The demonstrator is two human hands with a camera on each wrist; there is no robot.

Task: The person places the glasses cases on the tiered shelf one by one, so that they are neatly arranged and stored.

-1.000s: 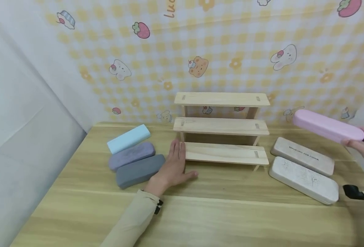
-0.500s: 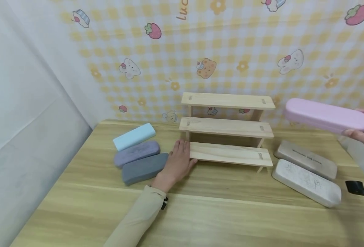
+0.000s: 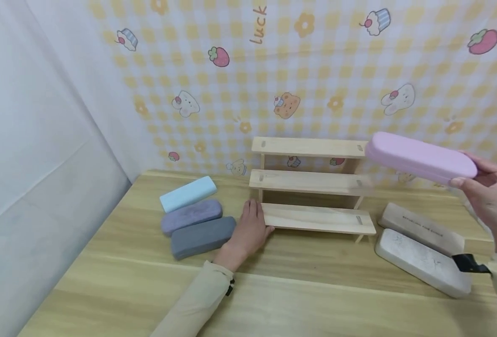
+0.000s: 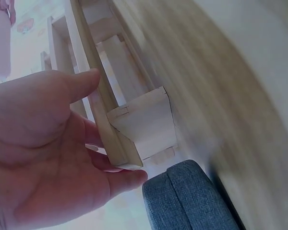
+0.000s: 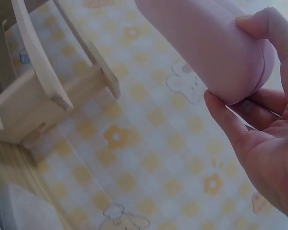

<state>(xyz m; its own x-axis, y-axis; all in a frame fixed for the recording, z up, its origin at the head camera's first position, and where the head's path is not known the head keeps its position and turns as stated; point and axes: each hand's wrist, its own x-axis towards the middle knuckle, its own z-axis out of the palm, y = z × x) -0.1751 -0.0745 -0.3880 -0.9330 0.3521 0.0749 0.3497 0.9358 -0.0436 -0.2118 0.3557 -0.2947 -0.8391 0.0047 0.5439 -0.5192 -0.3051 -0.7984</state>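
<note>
Pinching the pink case (image 3: 421, 157) by one end with the right hand (image 3: 490, 192), with the beige case (image 3: 421, 228) and white case (image 3: 423, 262) lower down and the wooden shelf (image 3: 309, 181) left of that grip, and clasping its lowest board (image 3: 315, 217) with the left hand (image 3: 248, 234), beside the grey case (image 3: 203, 238).

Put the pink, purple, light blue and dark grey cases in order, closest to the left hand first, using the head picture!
1. Dark grey case: right beside the left hand, on its left.
2. Purple case: just behind the dark grey case.
3. Light blue case: behind the purple case.
4. Pink case: far right, held up by the right hand.
</note>
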